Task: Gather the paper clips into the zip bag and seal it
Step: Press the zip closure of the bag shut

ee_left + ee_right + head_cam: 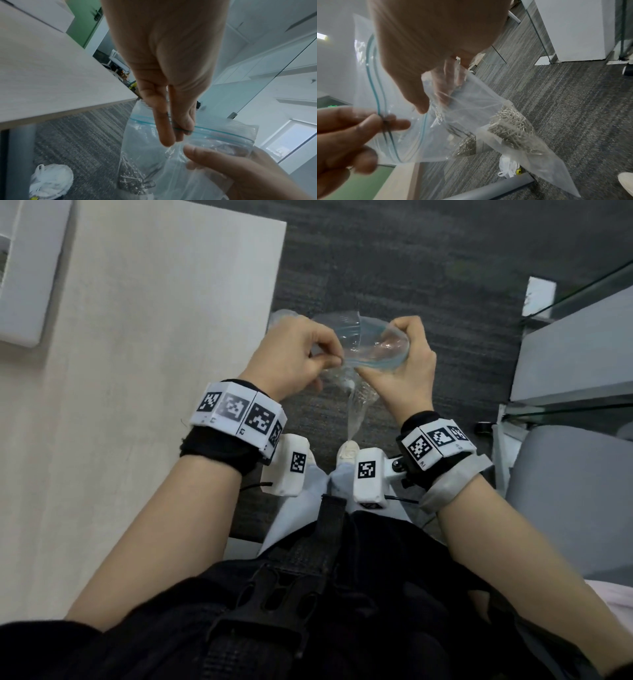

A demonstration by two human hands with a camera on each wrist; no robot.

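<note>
Pinching the zip bag [366, 344] at its blue zip track [223, 132], left hand [291, 354] clamps one end; right hand [407, 361] grips the opposite rim, mouth gaping between them. Paper clips [511, 125] hang heaped at the bottom, below both hands. Track runs hand to hand; either can press along it. Bag held in air beside the table [154, 371], over grey carpet [411, 268].

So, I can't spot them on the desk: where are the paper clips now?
Right wrist view: the paper clips lie heaped low inside the zip bag, held above the carpet.
</note>
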